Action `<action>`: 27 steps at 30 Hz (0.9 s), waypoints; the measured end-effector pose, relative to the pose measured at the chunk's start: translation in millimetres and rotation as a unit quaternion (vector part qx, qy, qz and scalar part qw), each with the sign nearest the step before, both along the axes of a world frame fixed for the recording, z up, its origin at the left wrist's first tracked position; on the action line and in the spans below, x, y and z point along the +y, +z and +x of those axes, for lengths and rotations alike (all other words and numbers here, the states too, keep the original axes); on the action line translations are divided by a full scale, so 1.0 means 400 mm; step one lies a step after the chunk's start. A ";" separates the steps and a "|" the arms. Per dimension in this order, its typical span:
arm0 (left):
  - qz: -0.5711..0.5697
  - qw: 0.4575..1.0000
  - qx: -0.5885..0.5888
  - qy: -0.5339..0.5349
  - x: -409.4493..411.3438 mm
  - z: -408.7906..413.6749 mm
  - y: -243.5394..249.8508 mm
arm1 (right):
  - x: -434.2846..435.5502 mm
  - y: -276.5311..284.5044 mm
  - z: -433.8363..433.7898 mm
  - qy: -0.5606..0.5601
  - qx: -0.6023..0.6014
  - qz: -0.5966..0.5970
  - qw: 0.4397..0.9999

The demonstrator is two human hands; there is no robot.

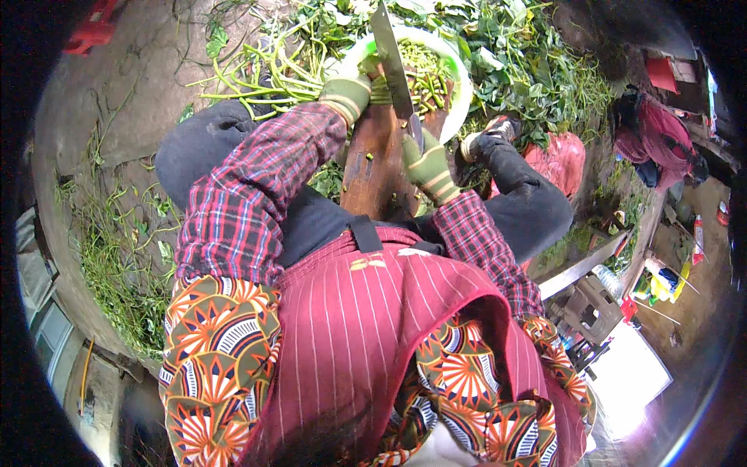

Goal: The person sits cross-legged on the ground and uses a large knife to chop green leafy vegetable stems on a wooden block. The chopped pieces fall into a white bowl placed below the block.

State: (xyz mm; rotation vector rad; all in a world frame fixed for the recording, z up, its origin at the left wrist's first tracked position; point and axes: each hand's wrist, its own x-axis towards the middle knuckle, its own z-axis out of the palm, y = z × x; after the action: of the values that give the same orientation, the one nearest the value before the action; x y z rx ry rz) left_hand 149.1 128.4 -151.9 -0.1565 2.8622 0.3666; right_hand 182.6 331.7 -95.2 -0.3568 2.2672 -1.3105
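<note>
In a green striped glove, my left hand [350, 96] grips a bundle of long green stems [274, 76], whose loose ends fan out to the left. My right hand [432, 166], gloved alike, holds a large knife [392, 61] by its handle, blade pointing away from me. The blade stands beside the front of the bundle, over a brown wooden board [373, 152]. That board slopes from my lap onto a round white basin [465, 87]. Short cut stem pieces [429, 87] lie in the basin and at the board's far end.
Leafy vines [519, 64] are heaped beyond and right of the basin. More stems [128, 262] lie on the ground at left. A pink plastic bag [557, 163] rests by my right leg. Farther right are a maroon cloth [656, 137] and a brown plastic crate [589, 309].
</note>
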 end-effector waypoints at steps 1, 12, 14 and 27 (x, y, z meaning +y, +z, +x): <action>0.036 0.999 0.002 0.028 -0.008 -0.005 -0.010 | -0.010 0.023 -0.014 0.008 0.014 -0.006 1.000; 0.066 0.983 -0.149 -0.089 -0.031 -0.058 0.075 | 0.002 -0.005 0.013 -0.020 0.123 -0.019 0.992; 0.034 0.972 -0.197 -0.127 -0.041 -0.062 0.024 | 0.003 -0.027 0.011 -0.043 0.085 -0.013 0.995; 0.085 0.982 -0.163 -0.053 -0.036 -0.085 0.004 | -0.022 -0.027 0.004 0.005 0.045 -0.005 0.999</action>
State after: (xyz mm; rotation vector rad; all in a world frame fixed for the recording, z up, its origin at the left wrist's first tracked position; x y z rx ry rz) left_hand 115.3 113.8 -150.5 -0.0275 2.4927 0.5094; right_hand 184.3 322.9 -105.8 -0.4378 2.3298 -1.3251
